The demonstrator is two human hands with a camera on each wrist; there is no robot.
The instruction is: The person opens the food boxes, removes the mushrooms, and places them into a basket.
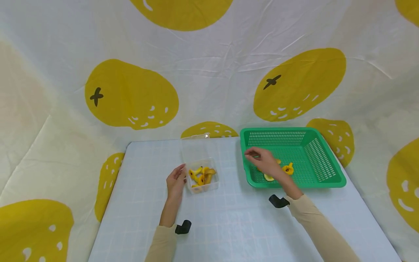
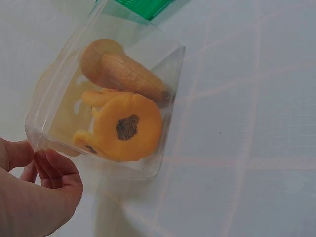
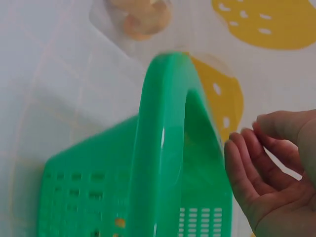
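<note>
In the head view my left hand [image 1: 176, 181] is at the left side of a clear plastic box [image 1: 213, 185]. Its thumb and fingertips pinch the box's edge at one corner in the left wrist view. Several yellow-orange mushrooms [image 2: 127, 126] lie inside, one showing a dark round patch. The transparent lid [image 1: 196, 150] stands raised at the back of the box. Over the left part of a green plastic basket [image 1: 319, 185] hovers my right hand [image 1: 263, 160], fingers loosely bent and nothing between them. Yellow mushrooms [image 1: 288, 169] lie in the basket, some partly hidden below that hand.
A pale checked cloth [image 1: 226, 225] covers the table. Behind it hangs a white curtain [image 1: 216, 91] printed with large yellow fruit shapes. The basket stands at the back right, its rim rising above the tabletop, with a strip of table between it and the box.
</note>
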